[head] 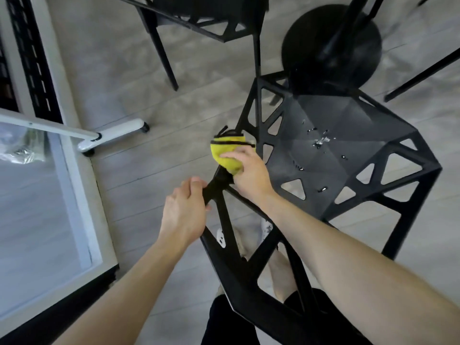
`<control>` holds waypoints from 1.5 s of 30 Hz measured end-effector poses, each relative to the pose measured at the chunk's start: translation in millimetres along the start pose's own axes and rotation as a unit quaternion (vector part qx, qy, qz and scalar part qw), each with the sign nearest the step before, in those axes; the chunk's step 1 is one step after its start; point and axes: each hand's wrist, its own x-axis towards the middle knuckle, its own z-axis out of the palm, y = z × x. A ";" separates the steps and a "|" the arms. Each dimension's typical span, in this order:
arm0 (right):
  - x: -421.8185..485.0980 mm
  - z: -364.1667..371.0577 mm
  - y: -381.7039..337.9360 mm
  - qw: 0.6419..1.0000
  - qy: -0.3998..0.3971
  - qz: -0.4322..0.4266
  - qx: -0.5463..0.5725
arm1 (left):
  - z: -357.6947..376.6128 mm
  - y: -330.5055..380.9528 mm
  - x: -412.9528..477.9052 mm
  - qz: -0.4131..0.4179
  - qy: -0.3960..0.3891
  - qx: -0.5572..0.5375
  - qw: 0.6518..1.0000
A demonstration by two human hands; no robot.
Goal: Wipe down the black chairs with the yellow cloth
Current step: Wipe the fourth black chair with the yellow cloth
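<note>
A black chair (331, 155) with an angular cut-out frame stands right below me, its seat dotted with water drops. My right hand (249, 173) presses a yellow cloth (227, 153) with black edging against the chair's left frame bar. My left hand (184, 212) grips the same bar lower down, close to the backrest corner. A second black chair (199, 18) stands at the top of the view, partly cut off.
A round black table base (331, 46) sits on the grey floor beyond the chair. A white wheeled stand leg (112, 135) lies at the left, beside a white-framed glass panel (37, 207). My feet show under the chair's backrest.
</note>
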 end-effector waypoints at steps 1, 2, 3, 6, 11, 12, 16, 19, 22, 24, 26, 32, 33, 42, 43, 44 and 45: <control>-21.5 4.8 3.2 0.999 -0.025 -0.040 -0.002 | 0.1 -0.4 -0.3 -0.008 0.006 -0.011 1.000; -37.5 5.2 7.5 0.997 -0.038 -0.064 0.000 | 0.2 0.1 -0.1 -0.008 0.007 -0.008 1.000; -44.1 2.8 14.2 0.997 -0.041 -0.068 0.004 | 0.4 0.1 0.1 -0.005 0.005 0.000 1.000; -34.8 -7.4 44.0 0.997 -0.061 -0.017 -0.034 | 1.4 1.1 -0.2 -0.007 0.004 0.005 1.000; -31.9 -2.1 57.3 0.996 -0.055 0.062 -0.040 | 3.3 -3.4 0.8 -0.020 0.016 -0.029 0.999; -35.4 3.4 52.3 0.998 -0.048 0.036 -0.021 | 3.2 -5.2 1.1 -0.021 0.015 -0.033 0.999; -43.1 4.6 72.8 0.997 -0.064 0.028 -0.010 | 3.1 -11.1 2.5 -0.012 0.015 -0.045 0.999; -28.1 -10.7 103.1 0.979 -0.122 0.121 -0.111 | 3.8 -13.2 4.2 -0.004 0.019 -0.051 0.999; -14.6 -23.1 106.3 0.961 -0.165 0.127 -0.181 | 3.8 -13.0 3.4 0.003 0.019 -0.049 0.999; -7.0 -34.2 103.0 0.953 -0.173 0.149 -0.198 | 3.6 -12.4 3.9 0.004 0.017 -0.044 0.999; -6.5 -47.9 98.0 0.961 -0.140 0.182 -0.157 | 2.0 -9.5 2.4 0.005 0.002 -0.028 1.000; -32.3 -102.8 100.3 0.944 0.040 0.324 0.035 | -23.0 9.9 30.3 -0.006 -0.122 0.142 0.982; -27.3 -111.4 101.2 0.940 0.065 0.333 0.041 | -25.3 15.1 43.4 -0.008 -0.134 0.163 0.977; -2.7 -60.1 90.4 0.982 0.063 0.100 -0.148 | 52.1 64.9 170.0 0.105 -0.054 0.262 0.958; -5.4 -40.4 95.9 0.978 -0.037 0.108 -0.174 | 60.2 69.5 181.9 0.110 -0.037 0.256 0.960; -8.4 -22.5 101.4 0.964 -0.132 0.117 -0.200 | 67.2 75.7 194.5 0.120 -0.020 0.248 0.961; -10.0 -9.7 106.5 0.949 -0.189 0.115 -0.224 | 73.7 82.1 207.3 0.130 -0.005 0.238 0.963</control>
